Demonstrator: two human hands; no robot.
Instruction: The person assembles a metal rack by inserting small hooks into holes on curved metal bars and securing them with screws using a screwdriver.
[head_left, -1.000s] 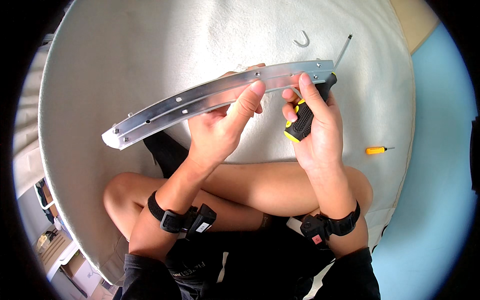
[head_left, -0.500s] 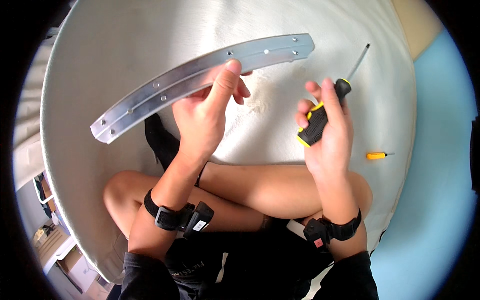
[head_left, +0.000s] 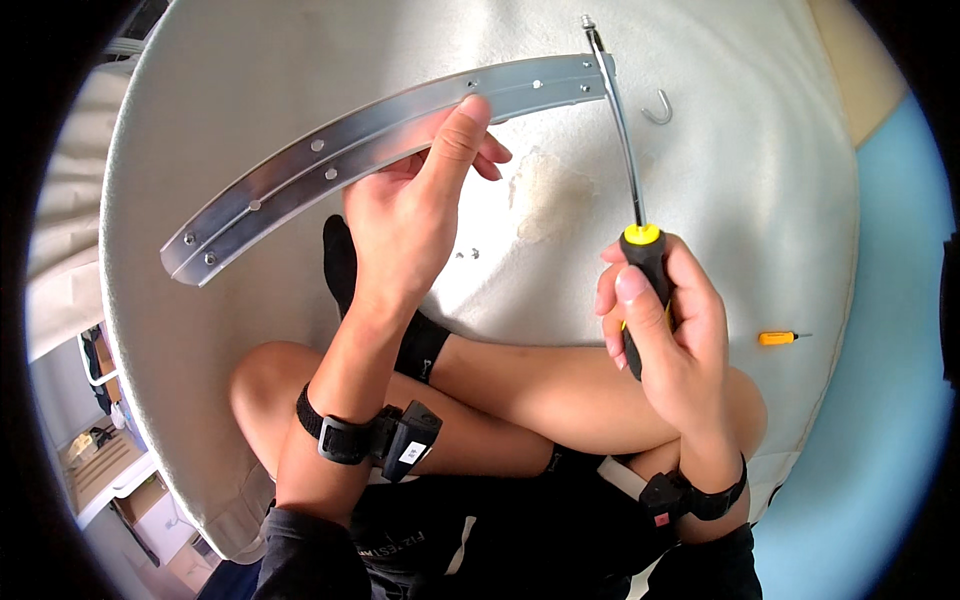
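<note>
My left hand (head_left: pixel 410 215) is closed on a curved silver metal strip (head_left: pixel 390 122), its thumb pressed on the top near the middle. Round holes run along the strip, with small fasteners visible near both ends. In my right hand (head_left: pixel 675 330) is a screwdriver (head_left: pixel 645 262) with a black and yellow handle, fingers wrapped round the grip. Its long shaft points away from me and passes in front of the strip's right end; I cannot tell whether they touch. A small metal piece (head_left: pixel 588 21) shows at the screwdriver's tip.
A silver metal hook (head_left: pixel 657 108) lies on the pale cloth surface (head_left: pixel 750 200) to the right. Small hardware pieces (head_left: pixel 475 254) rest between my hands and legs. A small yellow screwdriver (head_left: pixel 777 338) lies at the right. My crossed legs (head_left: pixel 520 390) are close below.
The screwdriver has swung upright and leftward, its shaft now crossing the strip's right end. My right hand has dropped lower and turned. The hook and small hardware have come into sight.
</note>
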